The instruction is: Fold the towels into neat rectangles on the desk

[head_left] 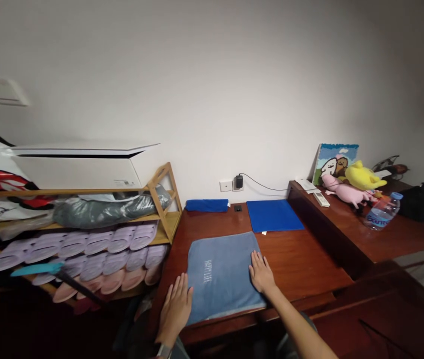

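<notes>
A grey-blue cloth (228, 279) lies flat on the brown wooden surface (294, 264), squarely between the two hands. The left hand (176, 305) is at its left edge, palm down and flat, fingers extended and close together, the thumb beside the cloth's border. The right hand (261, 273) rests at the opposite edge, also palm down, fingers straight and slightly spread. Neither hand pinches the fabric. White lettering (207, 271) runs along the cloth nearer the left hand. Beyond the cloth, toward the wall, well apart from both hands, lie a narrow blue bundle (207, 205) and, to its right, a flat blue cloth (275, 216).
</notes>
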The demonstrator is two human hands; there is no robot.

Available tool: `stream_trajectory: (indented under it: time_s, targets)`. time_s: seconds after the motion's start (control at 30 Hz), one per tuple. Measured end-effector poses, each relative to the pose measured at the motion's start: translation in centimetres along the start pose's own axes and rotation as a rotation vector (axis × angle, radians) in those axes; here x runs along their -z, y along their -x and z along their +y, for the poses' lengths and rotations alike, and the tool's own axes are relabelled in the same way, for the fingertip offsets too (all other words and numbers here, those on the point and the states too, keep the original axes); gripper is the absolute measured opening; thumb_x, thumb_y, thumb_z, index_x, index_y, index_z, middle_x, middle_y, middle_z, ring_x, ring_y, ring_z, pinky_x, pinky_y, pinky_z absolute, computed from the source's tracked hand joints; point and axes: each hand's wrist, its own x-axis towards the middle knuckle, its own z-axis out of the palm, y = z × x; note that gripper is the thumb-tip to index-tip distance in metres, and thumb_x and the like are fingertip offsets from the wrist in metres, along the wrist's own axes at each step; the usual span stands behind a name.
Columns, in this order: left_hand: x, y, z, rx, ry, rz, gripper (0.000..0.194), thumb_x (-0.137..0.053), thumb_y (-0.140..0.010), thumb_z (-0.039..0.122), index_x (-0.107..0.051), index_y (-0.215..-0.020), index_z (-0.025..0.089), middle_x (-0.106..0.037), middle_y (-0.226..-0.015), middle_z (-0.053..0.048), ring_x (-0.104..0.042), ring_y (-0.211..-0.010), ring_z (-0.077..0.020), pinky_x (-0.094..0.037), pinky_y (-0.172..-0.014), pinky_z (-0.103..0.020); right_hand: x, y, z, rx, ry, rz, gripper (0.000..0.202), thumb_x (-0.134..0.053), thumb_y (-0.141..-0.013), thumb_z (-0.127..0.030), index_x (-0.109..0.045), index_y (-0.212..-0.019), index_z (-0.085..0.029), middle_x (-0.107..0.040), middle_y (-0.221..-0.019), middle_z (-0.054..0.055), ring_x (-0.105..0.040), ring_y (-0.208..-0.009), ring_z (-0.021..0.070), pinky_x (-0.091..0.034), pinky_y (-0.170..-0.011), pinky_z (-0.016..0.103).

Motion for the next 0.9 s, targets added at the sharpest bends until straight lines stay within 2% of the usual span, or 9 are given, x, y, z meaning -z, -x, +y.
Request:
stream_trajectory:
  time_s: [0.1,0.17,0.3,0.37,0.4,0.5,0.73,0.8,0.9]
  targets:
    - [0.5,0.1,2.9,-0.051,0.042,0.061,0.066,-0.026,-0.109,0.036,-0.039,-0.170,0.014,-0.054,-0.168,-0.016,-0.048,-0.159,-0.0296,-0.037,-0.134,-0.053,-0.2,1.9,0.2,0.026,-0.008,0.062,0.067,-0.022,-0.113,-0.043,-0.031,-0.174,-0.016,-0.025,-0.179,0.006,-0.025,-0.168,0.0250,-0.019,-0.138,0.044]
    - [1.0,-0.3,7.4,-0.138,0.103,0.042,0.064,-0.028,-0.110,0.037,-0.041,-0.169,0.016,-0.051,-0.171,-0.014,-0.045,-0.161,-0.0298,-0.038,-0.134,-0.053,-0.9,3.5,0.5,0.049,-0.016,0.074,0.067,-0.021,-0.114,-0.047,-0.031,-0.174,-0.017,-0.027,-0.179,0.005,-0.026,-0.168,0.0249,-0.021,-0.138,0.043]
    - [1.8,-1.5,17.8,-0.428,0.249,-0.114,0.061,-0.029,-0.111,0.042,-0.043,-0.169,0.026,-0.046,-0.174,-0.005,-0.043,-0.162,-0.0262,-0.041,-0.134,-0.049,-2.0,5.7,1.3,0.077,-0.022,0.031,0.067,-0.025,-0.114,-0.050,-0.031,-0.174,-0.019,-0.028,-0.179,0.006,-0.028,-0.167,0.0259,-0.025,-0.137,0.046]
    - [2.0,-1.8,20.9,-0.500,0.286,-0.165,0.060,-0.027,-0.112,0.043,-0.044,-0.168,0.031,-0.049,-0.172,-0.003,-0.045,-0.160,-0.0247,-0.042,-0.133,-0.046,-2.1,6.0,1.5,0.093,-0.017,0.017,0.065,-0.026,-0.114,-0.047,-0.030,-0.174,-0.020,-0.026,-0.179,0.005,-0.026,-0.168,0.0252,-0.023,-0.137,0.046]
    - [1.9,-1.7,21.5,-0.508,0.293,-0.177,0.060,-0.027,-0.112,0.043,-0.045,-0.168,0.033,-0.050,-0.171,-0.003,-0.047,-0.159,-0.0250,-0.043,-0.133,-0.046,-2.2,6.0,1.6,0.098,-0.014,0.016,0.065,-0.026,-0.114,-0.047,-0.030,-0.174,-0.021,-0.025,-0.180,0.005,-0.025,-0.168,0.0248,-0.022,-0.137,0.045]
    - [1.4,-0.7,18.9,-0.464,0.273,-0.158,0.058,-0.032,-0.110,0.042,-0.046,-0.167,0.037,-0.051,-0.170,0.000,-0.049,-0.158,-0.0281,-0.045,-0.132,-0.049,-2.3,5.8,1.5,0.087,-0.014,0.036,0.066,-0.024,-0.115,-0.049,-0.030,-0.174,-0.021,-0.026,-0.179,0.005,-0.025,-0.168,0.0243,-0.022,-0.138,0.044]
    - [0.7,5.0,3.7,-0.193,0.080,-0.036,0.059,-0.036,-0.110,0.038,-0.045,-0.167,0.030,-0.052,-0.170,-0.003,-0.052,-0.156,-0.0276,-0.048,-0.128,-0.054,-2.5,5.6,1.1,0.073,-0.017,0.069,0.067,-0.023,-0.115,-0.050,-0.035,-0.173,-0.019,-0.030,-0.178,0.006,-0.030,-0.167,0.0265,-0.025,-0.136,0.047]
    - [1.1,6.5,1.3,-0.205,0.102,-0.027,0.062,-0.036,-0.109,0.037,-0.037,-0.171,0.032,-0.052,-0.170,-0.003,-0.054,-0.154,-0.0256,-0.051,-0.126,-0.052,-1.7,5.8,1.0,0.068,-0.011,0.068,0.067,-0.025,-0.114,-0.050,-0.037,-0.172,-0.020,-0.032,-0.178,0.006,-0.030,-0.166,0.0274,-0.026,-0.136,0.048]
    - [1.3,8.5,-0.1,-0.216,0.185,0.016,0.068,-0.040,-0.107,0.038,-0.025,-0.173,0.043,-0.052,-0.170,0.003,-0.057,-0.151,-0.0241,-0.057,-0.120,-0.050,-0.3,7.2,1.2,0.091,-0.022,0.106,0.063,-0.028,-0.113,-0.047,-0.047,-0.168,-0.024,-0.041,-0.176,0.005,-0.036,-0.164,0.0286,-0.029,-0.135,0.048]
